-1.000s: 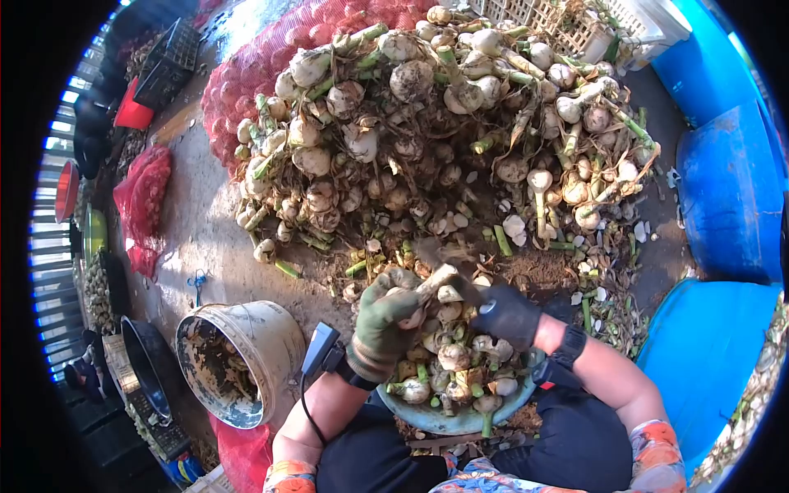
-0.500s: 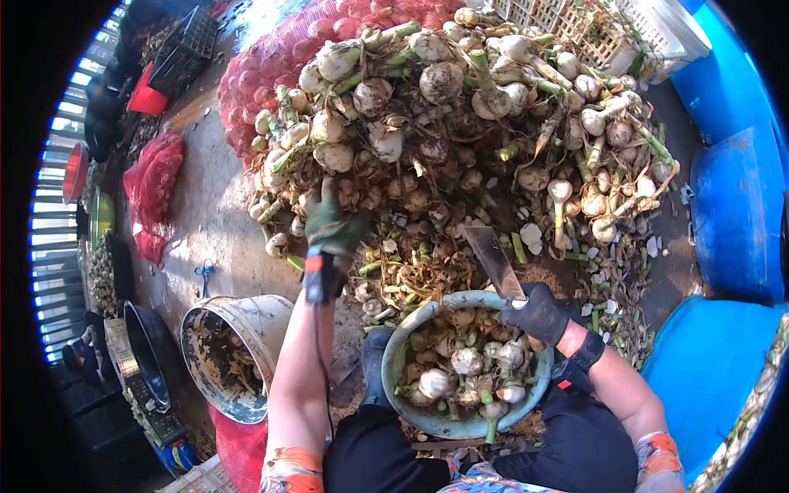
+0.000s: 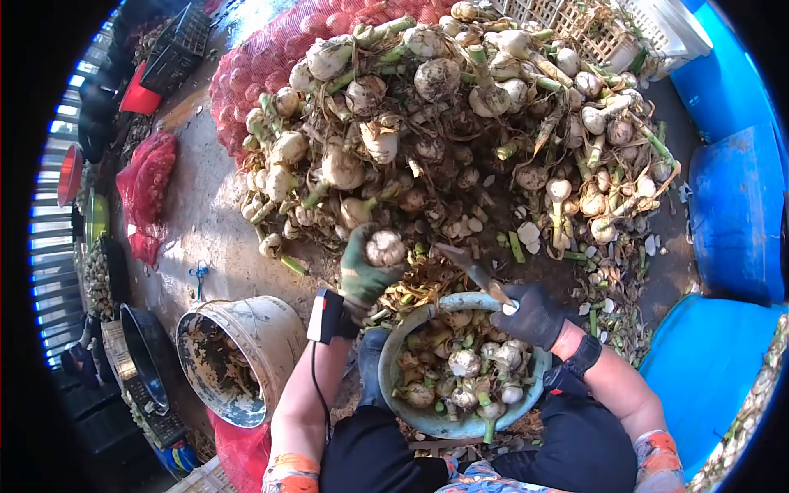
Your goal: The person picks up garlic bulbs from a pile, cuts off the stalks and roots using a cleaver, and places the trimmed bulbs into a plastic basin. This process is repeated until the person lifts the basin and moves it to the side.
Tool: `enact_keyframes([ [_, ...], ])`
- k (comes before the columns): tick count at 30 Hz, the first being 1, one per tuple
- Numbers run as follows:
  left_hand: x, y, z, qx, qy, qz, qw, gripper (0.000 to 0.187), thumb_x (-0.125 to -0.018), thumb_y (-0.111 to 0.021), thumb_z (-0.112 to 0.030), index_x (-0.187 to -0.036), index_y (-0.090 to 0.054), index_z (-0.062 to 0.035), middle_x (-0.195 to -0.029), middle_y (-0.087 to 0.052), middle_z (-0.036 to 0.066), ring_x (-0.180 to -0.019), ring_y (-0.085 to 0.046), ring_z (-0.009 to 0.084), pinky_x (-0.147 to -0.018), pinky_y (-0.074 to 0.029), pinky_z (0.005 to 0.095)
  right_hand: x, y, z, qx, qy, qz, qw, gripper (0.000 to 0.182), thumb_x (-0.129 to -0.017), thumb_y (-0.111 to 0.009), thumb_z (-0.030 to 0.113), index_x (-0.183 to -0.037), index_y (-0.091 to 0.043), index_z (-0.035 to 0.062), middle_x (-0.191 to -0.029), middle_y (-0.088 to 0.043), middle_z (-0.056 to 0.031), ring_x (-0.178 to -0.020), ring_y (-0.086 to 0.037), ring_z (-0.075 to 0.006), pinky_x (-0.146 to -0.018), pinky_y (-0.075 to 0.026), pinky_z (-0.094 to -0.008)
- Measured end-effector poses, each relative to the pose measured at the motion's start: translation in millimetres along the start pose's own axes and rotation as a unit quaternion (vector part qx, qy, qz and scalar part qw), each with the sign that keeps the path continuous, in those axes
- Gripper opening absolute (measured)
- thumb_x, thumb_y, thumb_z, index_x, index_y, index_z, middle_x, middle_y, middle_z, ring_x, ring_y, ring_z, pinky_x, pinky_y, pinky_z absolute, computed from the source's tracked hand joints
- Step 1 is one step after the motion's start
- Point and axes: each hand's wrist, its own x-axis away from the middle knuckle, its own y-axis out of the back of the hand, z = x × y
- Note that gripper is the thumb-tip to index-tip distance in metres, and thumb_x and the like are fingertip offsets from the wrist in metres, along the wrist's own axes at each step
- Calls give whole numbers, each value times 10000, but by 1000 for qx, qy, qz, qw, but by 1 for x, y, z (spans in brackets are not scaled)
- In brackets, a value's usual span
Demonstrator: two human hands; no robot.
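Note:
My left hand [image 3: 367,271], in a green glove, is closed round a garlic bulb [image 3: 385,248], its root side facing up. My right hand [image 3: 532,315], in a dark glove, grips a knife [image 3: 474,273] by the handle above the basin's rim. The blade points up and left, a short way right of the bulb and apart from it. Below the hands, between my knees, stands a round basin [image 3: 398,401] with trimmed garlic bulbs [image 3: 465,363] in it. Ahead rises a big heap of garlic [image 3: 436,80] with stalks and dirty roots.
A whitish bucket [image 3: 267,333] with scraps lies tipped at the left. Red mesh sacks [image 3: 148,189] are behind it and beside the heap. Blue tubs [image 3: 735,214] line the right side. Cut stalks and peelings [image 3: 618,308] litter the floor right of the basin.
My left hand has come back from the heap toward me with a garlic bulb in it. The knife has turned to point more left, toward the bulb. Some bulbs on the heap's left have shifted.

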Motion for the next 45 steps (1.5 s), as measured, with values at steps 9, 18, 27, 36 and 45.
enact_keyframes([
  [9,45,-48,-41,-6,-96,52,994,647,-641,-775,-29,-1195,-441,-26,-1010,-574,57,-903,-586,165,-832,-488,281,3,6,40,163,273,-74,945,133,-661,-673,148,-721,-576,78,-666,-551,-123,-585,-571,-320,-506,-455,-392],
  [18,65,-62,-77,443,336,106,825,492,-740,-729,-20,-1159,-471,-46,-1007,-608,60,-898,-600,132,-820,-504,281,12,17,52,191,344,-68,917,207,-642,-651,165,-813,-567,84,-727,-533,-92,-581,-566,-276,-488,-447,-384],
  [27,80,-79,-84,55,150,131,978,445,-751,-723,-39,-1138,-504,-41,-971,-631,82,-879,-623,152,-792,-525,286,18,26,60,180,349,-48,918,230,-614,-660,155,-810,-573,71,-701,-537,-97,-615,-580,-276,-508,-460,-378],
  [36,81,-67,-54,61,19,287,956,552,-747,-721,-171,-1204,-472,16,-1004,-619,91,-942,-620,198,-813,-510,283,8,5,32,113,349,-71,928,134,-665,-637,165,-712,-553,73,-669,-557,-107,-581,-575,-302,-496,-451,-385],
  [45,67,-84,-86,320,227,174,903,544,-743,-682,-99,-1221,-428,-46,-942,-594,77,-819,-599,175,-739,-513,302,2,9,-13,114,142,-128,975,110,-700,-628,125,-691,-545,54,-659,-544,-155,-627,-570,-355,-554,-461,-404],
])
